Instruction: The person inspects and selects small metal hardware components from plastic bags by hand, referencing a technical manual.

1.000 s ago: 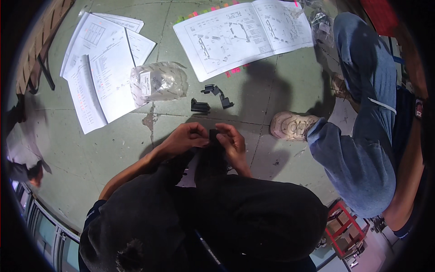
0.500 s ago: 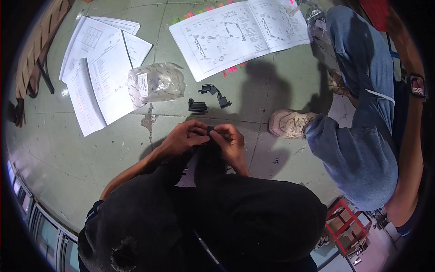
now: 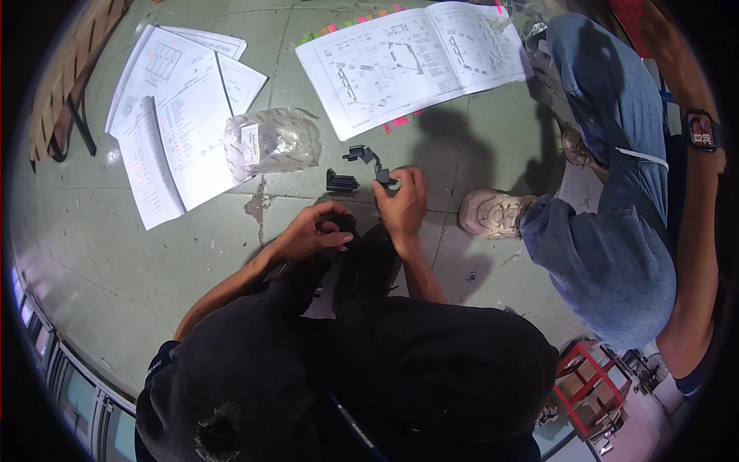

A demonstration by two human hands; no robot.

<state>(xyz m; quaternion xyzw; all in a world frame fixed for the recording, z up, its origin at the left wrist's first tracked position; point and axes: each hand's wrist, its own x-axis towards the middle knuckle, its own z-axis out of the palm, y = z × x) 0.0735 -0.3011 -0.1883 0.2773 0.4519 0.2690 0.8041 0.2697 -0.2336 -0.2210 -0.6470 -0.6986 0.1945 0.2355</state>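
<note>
My left hand [image 3: 308, 232] is closed around a small black part [image 3: 344, 222], held low above my dark trouser legs; the fingers cover much of it. Farther forward, my right hand [image 3: 406, 208] reaches over the floor, its thumb and fingers closed about a black block [image 3: 385, 176]. That block sits at the near end of a bent row of black pieces, and whether they are joined I cannot tell. At the far end of the row is another black piece [image 3: 356, 153]. Left of my right hand lies a separate ribbed black piece [image 3: 340, 182].
An open booklet of line drawings [image 3: 385, 69] lies ahead, with loose printed sheets [image 3: 181, 115] and a clear plastic bag [image 3: 281, 142] to the left. At right, another person's shoe [image 3: 496, 214] and bent jeans-clad leg [image 3: 600, 262] are close by. A pen [image 3: 350, 420] rests on my lap.
My right hand has left my left hand and moved forward to the black block on the floor. The left hand stays low with its black part. The view has shifted slightly.
</note>
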